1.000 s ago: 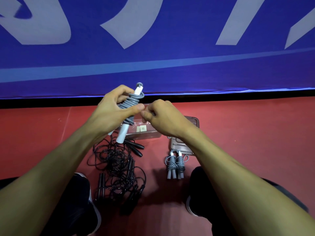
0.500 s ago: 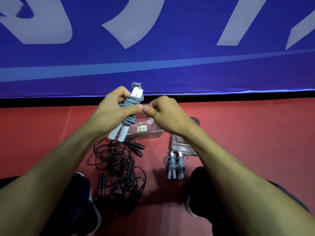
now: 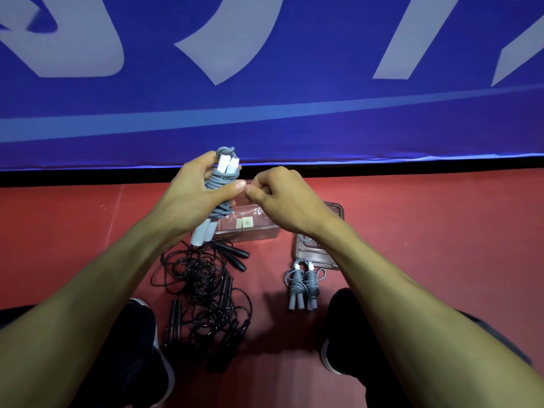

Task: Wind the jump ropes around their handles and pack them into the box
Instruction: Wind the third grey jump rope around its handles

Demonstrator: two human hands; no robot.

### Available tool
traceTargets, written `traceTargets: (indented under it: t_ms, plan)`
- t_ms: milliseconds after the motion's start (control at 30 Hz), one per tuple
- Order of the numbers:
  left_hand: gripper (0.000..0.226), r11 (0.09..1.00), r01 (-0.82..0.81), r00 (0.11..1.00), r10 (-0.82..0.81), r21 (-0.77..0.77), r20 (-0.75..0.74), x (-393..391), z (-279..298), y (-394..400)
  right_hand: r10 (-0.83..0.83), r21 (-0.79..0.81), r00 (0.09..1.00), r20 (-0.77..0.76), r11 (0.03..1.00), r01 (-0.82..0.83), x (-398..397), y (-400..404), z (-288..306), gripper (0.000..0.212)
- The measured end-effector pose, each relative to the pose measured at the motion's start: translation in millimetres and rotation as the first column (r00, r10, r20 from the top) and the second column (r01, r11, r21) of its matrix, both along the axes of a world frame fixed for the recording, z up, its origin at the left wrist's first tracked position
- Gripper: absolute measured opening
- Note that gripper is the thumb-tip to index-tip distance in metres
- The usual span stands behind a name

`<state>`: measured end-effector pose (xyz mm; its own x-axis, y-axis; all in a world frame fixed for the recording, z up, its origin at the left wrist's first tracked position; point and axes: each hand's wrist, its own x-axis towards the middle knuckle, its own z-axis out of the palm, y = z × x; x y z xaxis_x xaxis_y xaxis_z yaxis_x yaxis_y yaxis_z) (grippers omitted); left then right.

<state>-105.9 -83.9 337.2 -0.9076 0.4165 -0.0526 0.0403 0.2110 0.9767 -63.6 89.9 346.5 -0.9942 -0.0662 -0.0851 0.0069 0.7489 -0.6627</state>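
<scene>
My left hand [image 3: 191,198] grips a grey jump rope [image 3: 219,189], its cord wound round two white-tipped handles held nearly upright above the floor. My right hand [image 3: 282,198] is just to its right, fingers curled, thumb and forefinger pinched close to my left thumb; what they pinch is too small to tell. Below my hands a clear plastic box [image 3: 250,228] stands on the red floor. A second wound grey rope [image 3: 301,285] lies on the floor to the right. A tangle of black jump ropes [image 3: 203,287] lies at the left.
The box lid [image 3: 319,251] lies flat right of the box, partly under my right forearm. My two dark shoes [image 3: 141,348] [image 3: 350,334] flank the ropes. A blue banner [image 3: 265,83] forms a wall just behind the box.
The grey rope bundle has turned more upright in my left hand, with both handle tips now side by side at the top. My right hand stays pinched beside my left thumb.
</scene>
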Motion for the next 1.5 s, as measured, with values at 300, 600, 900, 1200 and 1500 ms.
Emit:
traceTargets:
  t_ms: [300, 600, 900, 1200, 1500]
  plan:
    - [0.014, 0.996, 0.091, 0.993, -0.091, -0.003, 0.073, -1.9, -1.6, -0.5, -0.03, -0.004, 1.0, 0.007, 1.0, 0.03, -0.7, 2.4, -2.4, 0.03]
    - [0.049, 0.997, -0.019, 1.0, 0.019, -0.078, -0.001, -3.2, -4.3, -4.3, 0.035, 0.007, 0.999, 0.016, 0.999, -0.035, 0.2, -1.3, -0.9, 0.036]
    - [0.048, 0.995, 0.023, 0.999, -0.021, -0.1, 0.024, -2.7, -1.4, -3.6, 0.004, -0.004, 1.0, 0.002, 1.0, -0.004, 0.9, 0.5, 2.0, 0.035]
    - [0.04, 0.998, 0.056, 0.994, -0.053, -0.034, 0.095, 2.0, 1.3, -3.1, -0.014, -0.016, 1.0, 0.0, 1.0, 0.014, -0.6, 1.6, 0.7, 0.031]
    - [0.061, 0.999, -0.03, 0.991, 0.028, 0.017, 0.132, 2.8, 2.4, -1.1, 0.029, -0.029, 0.999, -0.018, 0.999, -0.03, 0.0, -2.0, 1.3, 0.038]
